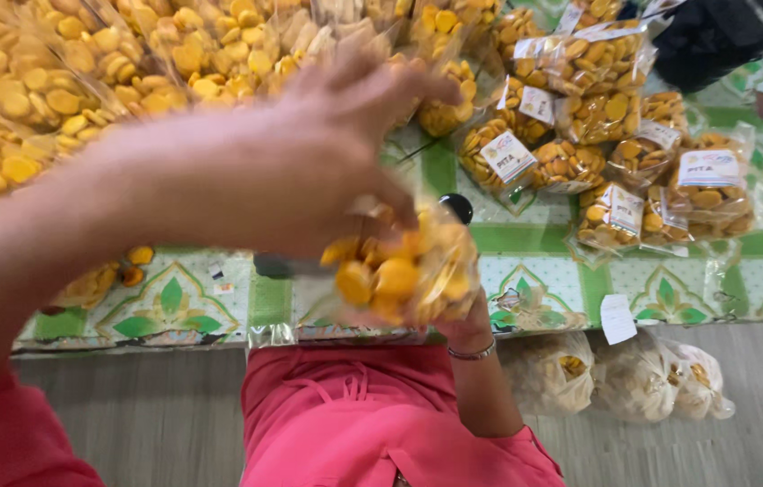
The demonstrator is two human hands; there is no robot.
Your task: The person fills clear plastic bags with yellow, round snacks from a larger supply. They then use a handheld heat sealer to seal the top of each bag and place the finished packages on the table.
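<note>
A small clear plastic bag [409, 271] full of round yellow-orange snacks hangs in front of me, blurred. My left hand [309, 153] reaches in from the left and its fingers pinch the bag's top. My right hand [464, 321], with a thin bracelet on its wrist, is mostly hidden below and behind the bag and cups it from underneath. Both hands hold the bag above the edge of a green and white patterned mat [535, 239]. My pink clothing shows below.
Several sealed, labelled snack bags [616, 135] lie on the mat at the right. A large heap of loose yellow snacks in clear plastic [57, 81] fills the upper left. A few filled bags [616, 379] sit on the wooden floor at lower right. A black bag [715, 36] is at top right.
</note>
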